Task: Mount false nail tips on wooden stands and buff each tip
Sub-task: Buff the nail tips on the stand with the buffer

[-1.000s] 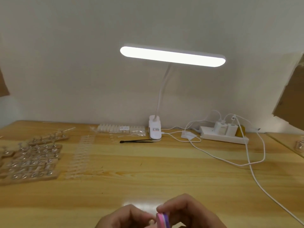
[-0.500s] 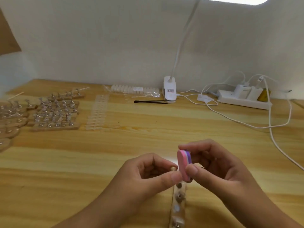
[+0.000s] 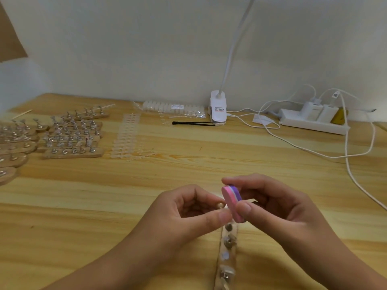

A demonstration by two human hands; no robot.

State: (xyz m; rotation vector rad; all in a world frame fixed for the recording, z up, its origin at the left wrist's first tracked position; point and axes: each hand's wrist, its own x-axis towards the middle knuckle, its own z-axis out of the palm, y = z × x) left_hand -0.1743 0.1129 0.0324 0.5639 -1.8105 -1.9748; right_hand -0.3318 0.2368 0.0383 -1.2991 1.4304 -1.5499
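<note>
My right hand [image 3: 278, 208] pinches a small pink and purple buffer block [image 3: 232, 203] between thumb and fingers. My left hand [image 3: 184, 214] pinches a small nail tip on its holder [image 3: 220, 206], right against the buffer's pink face. Below both hands a narrow wooden stand [image 3: 227, 258] with several mounted holders runs toward me on the wooden table [image 3: 104, 206]. Several more wooden stands [image 3: 73, 141] with metal holders lie at the left. Strips of clear nail tips [image 3: 126, 139] lie beside them.
A clip lamp base [image 3: 218, 109] stands at the back wall, black tweezers [image 3: 192, 123] lying in front of it. A bag of nail tips [image 3: 173, 107] sits to its left. A white power strip [image 3: 312, 120] and trailing cables [image 3: 345, 155] occupy the right.
The view has tipped downward, bringing both hands and the wooden stand fully into sight. The hands keep the buffer and tip together with little shift between them.
</note>
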